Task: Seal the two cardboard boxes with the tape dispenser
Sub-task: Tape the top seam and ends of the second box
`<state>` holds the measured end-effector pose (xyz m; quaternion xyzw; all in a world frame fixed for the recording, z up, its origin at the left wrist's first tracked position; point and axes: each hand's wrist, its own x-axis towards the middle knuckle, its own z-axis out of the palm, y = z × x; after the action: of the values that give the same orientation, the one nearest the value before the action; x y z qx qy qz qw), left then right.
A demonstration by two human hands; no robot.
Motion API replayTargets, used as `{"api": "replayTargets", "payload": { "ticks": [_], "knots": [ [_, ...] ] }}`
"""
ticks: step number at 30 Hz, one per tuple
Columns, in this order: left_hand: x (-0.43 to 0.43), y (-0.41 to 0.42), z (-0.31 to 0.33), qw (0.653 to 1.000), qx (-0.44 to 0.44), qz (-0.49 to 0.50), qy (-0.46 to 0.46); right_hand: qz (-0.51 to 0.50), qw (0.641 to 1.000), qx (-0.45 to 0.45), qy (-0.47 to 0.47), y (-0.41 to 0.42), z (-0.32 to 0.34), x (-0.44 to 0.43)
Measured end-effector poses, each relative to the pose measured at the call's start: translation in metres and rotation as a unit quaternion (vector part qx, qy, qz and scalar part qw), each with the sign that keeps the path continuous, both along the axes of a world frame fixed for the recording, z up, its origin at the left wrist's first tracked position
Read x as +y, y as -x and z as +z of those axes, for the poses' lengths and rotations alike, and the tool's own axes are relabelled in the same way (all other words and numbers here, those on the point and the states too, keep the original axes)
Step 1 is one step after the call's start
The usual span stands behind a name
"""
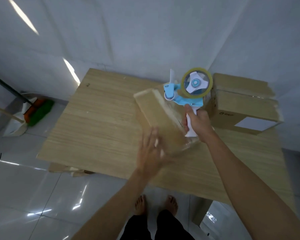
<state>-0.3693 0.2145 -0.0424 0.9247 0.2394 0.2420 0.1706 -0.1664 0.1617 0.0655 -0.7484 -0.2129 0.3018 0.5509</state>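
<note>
Your right grip (197,124) clasps the tape dispenser (189,90) handle beside the narrow box (159,116); your left grip (151,149) (blurred) lies flat-fingered against that box on the desk (93,118).

The table (97,118) is a pale wood-grain top standing on a glossy white tiled floor (33,187). Two cardboard boxes sit on it. A long narrow box (156,115) lies slantwise near the middle of the far half, blurred, so I cannot tell whether it rests flat. The larger box (246,104) is at the far right corner, its flaps closed, with a white label (253,123) on the near side. On the floor to the left lies a broom (40,110) with green and orange bristles, and flat cardboard (62,168) shows under the table's near left edge.
</note>
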Motion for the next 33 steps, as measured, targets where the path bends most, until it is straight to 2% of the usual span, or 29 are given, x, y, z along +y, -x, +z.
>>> {"api": "replayTargets", "payload": {
  "ticks": [3,4,5,6,7,8,9,10,11,12,13,15,18,24,26,31,33],
  "knots": [
    [-0.037,0.006,0.016,0.989,-0.018,-0.090,0.115,0.017,0.998,0.050,-0.025,-0.004,0.012,-0.008],
    [-0.033,0.001,0.024,0.980,-0.035,-0.083,0.175,0.028,0.997,0.060,-0.029,-0.005,0.016,-0.010],
    [-0.025,-0.008,0.033,0.964,-0.060,-0.030,0.256,0.042,0.997,0.063,-0.029,-0.004,0.019,-0.012],
    [-0.010,-0.019,0.046,0.924,-0.096,0.054,0.366,0.056,0.996,0.063,-0.032,-0.002,0.021,-0.014],
    [0.008,-0.031,0.062,0.841,-0.146,0.130,0.504,0.066,0.995,0.061,-0.037,0.000,0.024,-0.015],
    [0.027,-0.044,0.080,0.727,-0.187,0.166,0.639,0.072,0.995,0.059,-0.040,0.002,0.025,-0.016],
    [0.045,-0.054,0.097,0.611,-0.205,0.165,0.747,0.078,0.994,0.058,-0.041,0.004,0.026,-0.016],
    [0.061,-0.061,0.112,0.522,-0.202,0.144,0.816,0.085,0.994,0.057,-0.042,0.007,0.026,-0.016],
    [0.075,-0.065,0.122,0.472,-0.191,0.118,0.853,0.093,0.993,0.054,-0.042,0.008,0.024,-0.016],
    [0.083,-0.067,0.133,0.447,-0.179,0.088,0.872,0.098,0.993,0.050,-0.041,0.010,0.023,-0.016],
    [0.090,-0.065,0.138,0.440,-0.172,0.066,0.879,0.100,0.993,0.044,-0.037,0.011,0.022,-0.016],
    [0.099,-0.062,0.145,0.448,-0.165,0.052,0.877,0.104,0.994,0.032,-0.026,0.012,0.019,-0.018],
    [0.108,-0.052,0.144,0.470,-0.142,0.066,0.869,0.115,0.993,0.024,-0.007,0.013,0.018,-0.020],
    [0.122,-0.036,0.131,0.487,-0.096,0.095,0.863,0.134,0.991,0.010,0.024,0.013,0.021,-0.019],
    [0.129,-0.030,0.130,0.523,-0.063,0.080,0.846,0.146,0.989,0.001,0.038,0.015,0.023,-0.015],
    [0.157,-0.007,0.121,0.674,-0.045,0.037,0.736,0.181,0.980,-0.034,0.077,0.015,0.021,-0.009],
    [0.163,0.004,0.121,0.722,-0.030,0.011,0.692,0.191,0.978,-0.042,0.080,0.017,0.021,-0.005]
  ]
}}
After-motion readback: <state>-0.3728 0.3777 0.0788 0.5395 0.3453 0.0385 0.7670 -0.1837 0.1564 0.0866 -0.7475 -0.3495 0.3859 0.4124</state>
